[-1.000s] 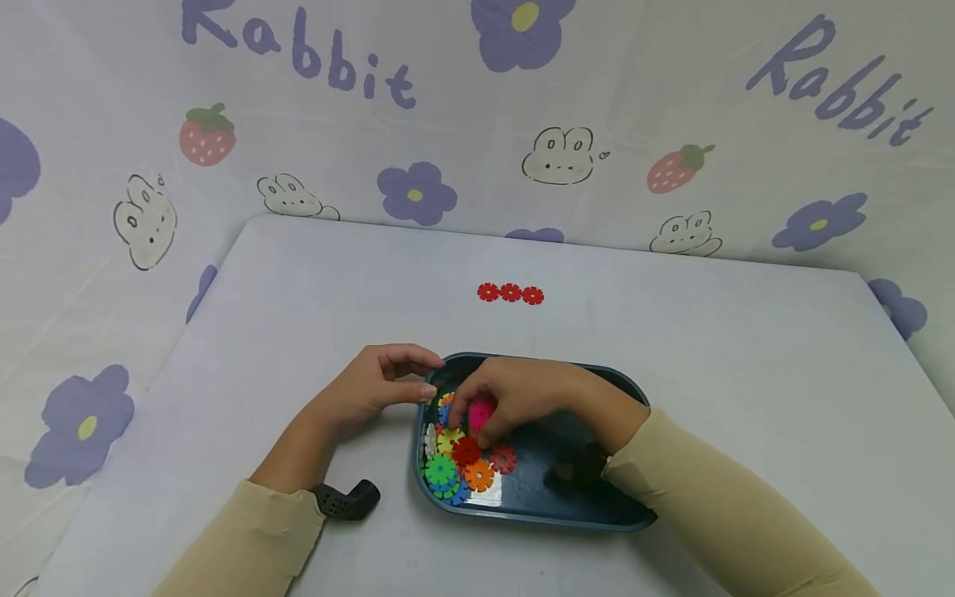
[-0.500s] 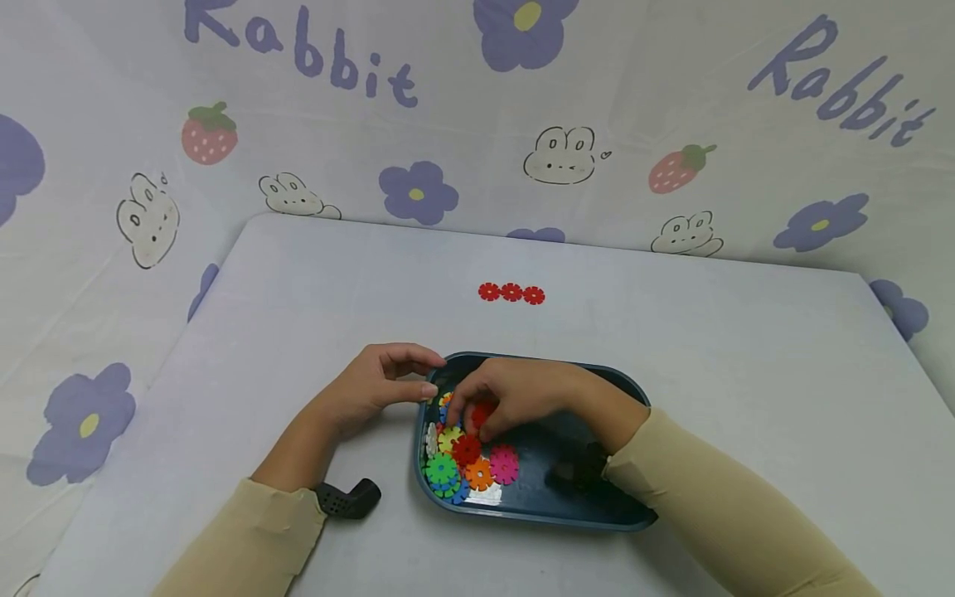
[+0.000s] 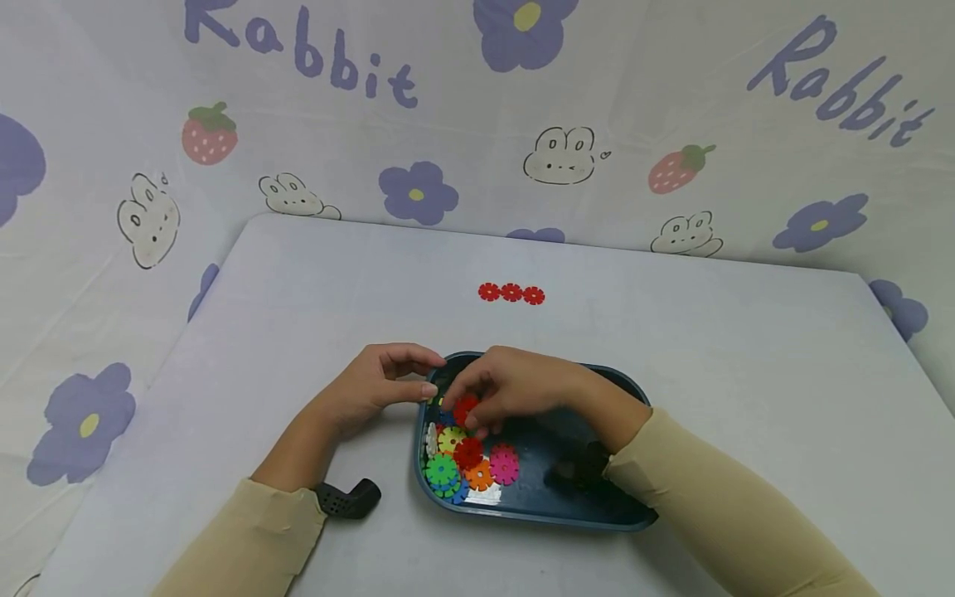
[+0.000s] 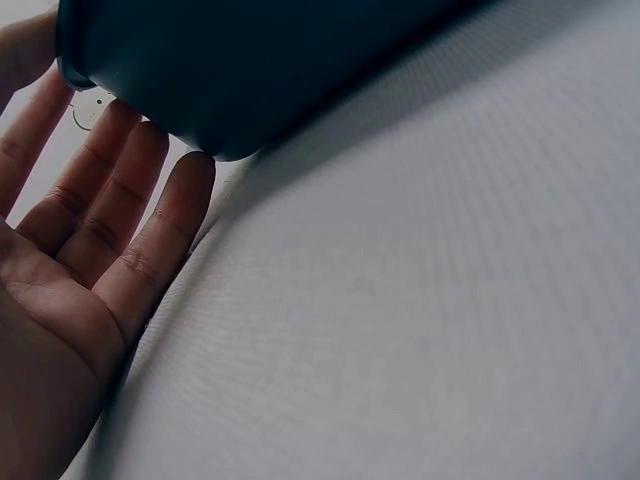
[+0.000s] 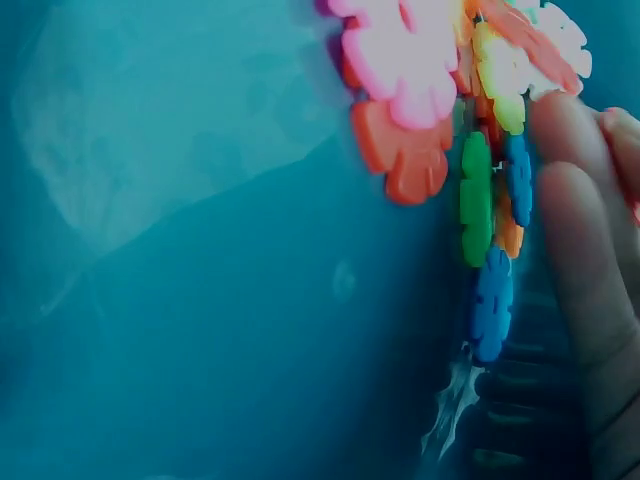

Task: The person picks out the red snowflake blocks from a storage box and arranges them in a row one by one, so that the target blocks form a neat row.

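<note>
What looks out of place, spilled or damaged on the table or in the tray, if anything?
Nothing looks plainly spilled or damaged. The coloured discs mostly crowd the end of the tray near the left hand. Three red discs lie outside, but their neat row suggests they were placed, not dropped.

The right hand lies at three o'clock; a pink disc overlaps a red-orange disc towards one; a green disc shows edge-on between two and three, a blue disc at four; the tray spreads towards nine.
</note>
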